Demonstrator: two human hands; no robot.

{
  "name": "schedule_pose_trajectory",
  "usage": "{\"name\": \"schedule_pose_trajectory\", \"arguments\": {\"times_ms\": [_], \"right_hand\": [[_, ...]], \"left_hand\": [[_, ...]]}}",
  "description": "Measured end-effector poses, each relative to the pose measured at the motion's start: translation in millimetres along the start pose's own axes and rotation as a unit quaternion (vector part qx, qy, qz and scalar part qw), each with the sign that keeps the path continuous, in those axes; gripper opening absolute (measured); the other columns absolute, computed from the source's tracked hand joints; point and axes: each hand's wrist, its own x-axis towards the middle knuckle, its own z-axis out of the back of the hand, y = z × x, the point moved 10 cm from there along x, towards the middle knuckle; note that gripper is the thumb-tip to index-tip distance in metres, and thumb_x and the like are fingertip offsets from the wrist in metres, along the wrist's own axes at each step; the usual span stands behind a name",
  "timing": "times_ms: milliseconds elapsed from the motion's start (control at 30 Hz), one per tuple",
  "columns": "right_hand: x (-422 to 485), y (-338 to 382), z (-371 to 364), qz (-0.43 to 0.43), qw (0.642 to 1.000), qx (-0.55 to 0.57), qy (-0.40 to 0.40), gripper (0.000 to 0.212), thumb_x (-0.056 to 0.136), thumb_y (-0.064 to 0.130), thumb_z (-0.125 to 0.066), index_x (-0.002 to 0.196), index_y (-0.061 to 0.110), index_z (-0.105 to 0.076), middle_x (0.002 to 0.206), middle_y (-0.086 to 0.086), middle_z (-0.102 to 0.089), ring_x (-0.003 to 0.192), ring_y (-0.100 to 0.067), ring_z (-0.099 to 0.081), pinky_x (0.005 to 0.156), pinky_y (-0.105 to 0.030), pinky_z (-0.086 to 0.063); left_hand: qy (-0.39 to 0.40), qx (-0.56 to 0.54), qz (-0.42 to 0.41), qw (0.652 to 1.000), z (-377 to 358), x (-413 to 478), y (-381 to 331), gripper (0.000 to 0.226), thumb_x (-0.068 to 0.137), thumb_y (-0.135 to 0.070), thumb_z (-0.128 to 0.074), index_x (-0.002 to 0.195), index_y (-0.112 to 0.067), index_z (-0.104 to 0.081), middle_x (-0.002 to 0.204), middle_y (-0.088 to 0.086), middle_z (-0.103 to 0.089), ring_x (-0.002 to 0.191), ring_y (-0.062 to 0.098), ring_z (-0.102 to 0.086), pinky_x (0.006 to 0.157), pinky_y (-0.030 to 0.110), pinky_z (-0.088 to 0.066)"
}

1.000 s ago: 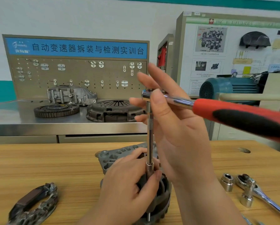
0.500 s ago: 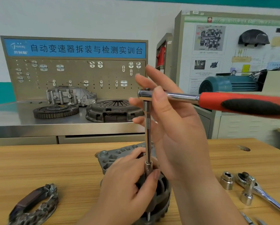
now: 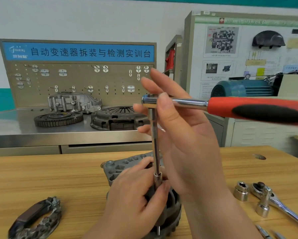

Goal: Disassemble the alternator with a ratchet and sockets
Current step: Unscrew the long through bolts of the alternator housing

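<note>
At lower centre of the frame, the alternator (image 3: pixel 120 169) is sitting on the wooden worktop (image 3: pixel 49 178), with the left hand (image 3: pixel 132 200) curling its fingers around its top. The right hand (image 3: pixel 184 135) is pinching the head of the red-handled ratchet (image 3: pixel 248 109) between thumb and outstretched fingers, and the extension bar (image 3: pixel 155 144) is standing upright on the alternator. A loose socket (image 3: pixel 241 190) is lying at lower right.

Rear steel bench (image 3: pixel 15 125): toothed flywheel (image 3: pixel 58 119) left of clutch pressure plate (image 3: pixel 118 118); aluminium housing (image 3: pixel 74 102) behind both. Pegboard (image 3: pixel 79 80) under blue sign (image 3: pixel 79 52). Right: teal electric motor (image 3: pixel 243 88) before display board (image 3: pixel 243 49).
</note>
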Motion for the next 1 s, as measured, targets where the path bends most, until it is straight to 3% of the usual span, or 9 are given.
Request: {"name": "schedule_pose_trajectory", "arguments": {"times_ms": [167, 300, 400, 500, 633, 767, 867, 1000], "right_hand": [[1.2, -8.5, -4.5, -0.046, 0.996, 0.078, 0.017, 0.029, 0.091, 0.038, -0.045, 0.112, 0.034, -0.064, 0.121, 0.008, -0.069, 0.082, -0.018, -0.071, 0.069, -0.025, -0.050], [0.9, -17.0, -2.2, -0.094, 0.987, 0.130, 0.017, 0.044, 0.090, 0.047, -0.041, 0.120, 0.021, -0.059, 0.109, -0.001, -0.073, 0.074, -0.019, -0.071, 0.064, -0.025, -0.051], [2.0, -10.0, 3.3, -0.053, 0.996, 0.076, 0.000, 0.029, 0.093, 0.036, -0.047, 0.115, 0.028, -0.063, 0.112, 0.001, -0.072, 0.081, -0.016, -0.069, 0.063, -0.023, -0.051], [1.7, 0.6, 6.3, -0.002, 1.000, 0.010, -0.013, 0.027, 0.089, 0.026, -0.052, 0.110, 0.032, -0.068, 0.119, 0.005, -0.069, 0.091, -0.016, -0.067, 0.068, -0.024, -0.050], [2.2, -3.4, 2.5, -0.028, 0.998, 0.056, -0.002, 0.028, 0.090, 0.029, -0.049, 0.111, 0.031, -0.067, 0.119, 0.005, -0.069, 0.085, -0.017, -0.069, 0.067, -0.025, -0.051], [3.1, -8.0, 4.1, -0.052, 0.995, 0.084, 0.000, 0.030, 0.090, 0.035, -0.043, 0.110, 0.027, -0.065, 0.113, 0.001, -0.072, 0.078, -0.018, -0.070, 0.066, -0.026, -0.049], [2.4, -5.1, 7.4, -0.032, 0.998, 0.042, -0.013, 0.027, 0.091, 0.032, -0.046, 0.109, 0.030, -0.066, 0.111, 0.001, -0.072, 0.082, -0.017, -0.069, 0.067, -0.025, -0.051], [0.6, 11.0, 9.9, 0.043, 0.997, -0.054, -0.030, 0.025, 0.089, 0.024, -0.055, 0.105, 0.037, -0.069, 0.104, 0.004, -0.071, 0.095, -0.026, -0.066, 0.078, -0.030, -0.049]], "left_hand": [[0.001, -0.026, -0.016, 1.000, 2.1, 0.2, -4.1, 0.025, 0.092, -0.044, -0.041, 0.069, -0.037, -0.035, 0.071, -0.026, -0.040, 0.062, -0.004, -0.043, 0.056, 0.013, -0.027], [0.002, -0.033, -0.015, 0.999, 0.4, -1.8, -2.2, 0.031, 0.090, -0.041, -0.042, 0.065, -0.024, -0.045, 0.065, -0.018, -0.042, 0.071, -0.010, -0.046, 0.057, 0.020, -0.028], [-0.006, -0.018, -0.016, 1.000, 0.4, -1.2, -2.6, 0.030, 0.090, -0.038, -0.043, 0.063, -0.025, -0.041, 0.068, -0.016, -0.048, 0.073, -0.012, -0.045, 0.057, 0.018, -0.028], [-0.007, -0.012, -0.026, 1.000, 0.9, 0.2, -5.2, 0.025, 0.088, -0.035, -0.045, 0.066, -0.037, -0.033, 0.076, -0.034, -0.047, 0.074, -0.017, -0.045, 0.057, 0.016, -0.028], [-0.002, -0.011, -0.021, 1.000, -0.2, -0.5, -2.3, 0.024, 0.090, -0.039, -0.043, 0.070, -0.029, -0.037, 0.070, -0.026, -0.042, 0.069, -0.014, -0.044, 0.057, 0.014, -0.026], [0.001, -0.029, -0.033, 0.999, 0.6, -0.9, -4.9, 0.024, 0.092, -0.038, -0.042, 0.069, -0.035, -0.034, 0.075, -0.028, -0.042, 0.074, -0.012, -0.046, 0.059, 0.015, -0.028], [-0.014, -0.032, -0.038, 0.999, 3.0, -0.2, -5.9, 0.026, 0.091, -0.034, -0.044, 0.071, -0.050, -0.034, 0.077, -0.030, -0.046, 0.073, -0.010, -0.047, 0.058, 0.022, -0.031], [-0.012, -0.021, -0.031, 0.999, 1.2, 0.5, -4.8, 0.029, 0.089, -0.034, -0.046, 0.069, -0.052, -0.035, 0.083, -0.033, -0.052, 0.076, -0.013, -0.049, 0.060, 0.019, -0.032]]}}
